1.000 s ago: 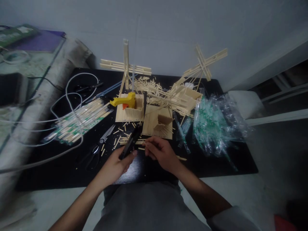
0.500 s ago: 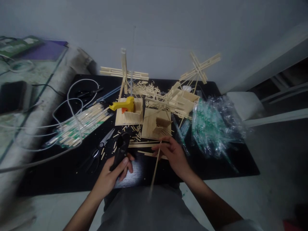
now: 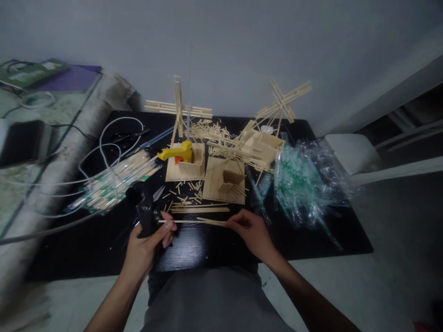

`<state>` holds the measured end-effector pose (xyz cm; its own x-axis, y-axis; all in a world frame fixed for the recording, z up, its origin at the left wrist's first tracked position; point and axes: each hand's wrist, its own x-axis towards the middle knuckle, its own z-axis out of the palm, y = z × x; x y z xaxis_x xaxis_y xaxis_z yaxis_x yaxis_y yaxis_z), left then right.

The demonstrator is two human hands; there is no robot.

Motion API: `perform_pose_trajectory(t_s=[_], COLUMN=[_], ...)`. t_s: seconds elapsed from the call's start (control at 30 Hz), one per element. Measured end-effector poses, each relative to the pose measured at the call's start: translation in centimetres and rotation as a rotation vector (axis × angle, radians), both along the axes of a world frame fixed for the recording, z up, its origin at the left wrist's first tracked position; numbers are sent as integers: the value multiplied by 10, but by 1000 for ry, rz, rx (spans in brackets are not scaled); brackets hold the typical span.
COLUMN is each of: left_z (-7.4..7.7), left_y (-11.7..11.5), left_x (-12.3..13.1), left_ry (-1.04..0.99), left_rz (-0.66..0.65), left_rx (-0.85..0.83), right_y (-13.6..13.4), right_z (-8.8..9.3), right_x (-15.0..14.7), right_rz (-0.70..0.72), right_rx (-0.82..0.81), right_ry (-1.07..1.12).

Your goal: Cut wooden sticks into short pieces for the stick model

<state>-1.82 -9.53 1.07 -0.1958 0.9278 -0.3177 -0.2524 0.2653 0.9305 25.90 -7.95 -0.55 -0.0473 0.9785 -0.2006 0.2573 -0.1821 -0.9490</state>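
My left hand (image 3: 145,244) is wrapped round a black hand tool (image 3: 144,210) with a rounded head; its exact kind is unclear. The same hand's thumb and fingertips pinch the left end of a thin wooden stick (image 3: 187,222). At the stick's right end, my right hand (image 3: 251,230) grips it between thumb and fingers, so the stick lies level between both hands. Another short stick overlaps it near the right fingers. Just beyond, several loose sticks (image 3: 200,210) lie side by side. Scissors (image 3: 158,192) show partly behind the black tool.
Behind stand square wooden bases (image 3: 216,177) with stick-built boxes and crossed-blade frames. A yellow glue gun (image 3: 178,151) rests on the left base. Packed sticks (image 3: 114,182) and white cables (image 3: 100,138) lie left, crumpled plastic wrappers (image 3: 304,180) right, on the black table (image 3: 304,240).
My left hand moved left with the black tool and now also pinches the stick's end. My right hand moved slightly down; the stick swung from steep to nearly level.
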Motion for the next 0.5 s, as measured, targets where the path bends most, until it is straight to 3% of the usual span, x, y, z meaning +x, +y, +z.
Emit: perform_pose_trajectory(t_s=[0.2, 0.3, 0.5], left_z=[8, 14, 21], left_y=[4, 9, 18], left_x=[-23, -29, -29], left_ry=[173, 170, 36], left_rz=[110, 210, 368], left_rx=[77, 95, 111], right_y=[-1, 0, 3], right_z=[-17, -21, -8], right_x=[-3, -5, -5], right_rz=[291, 375, 386], right_rx=[352, 361, 274], right_ry=[-356, -427, -238])
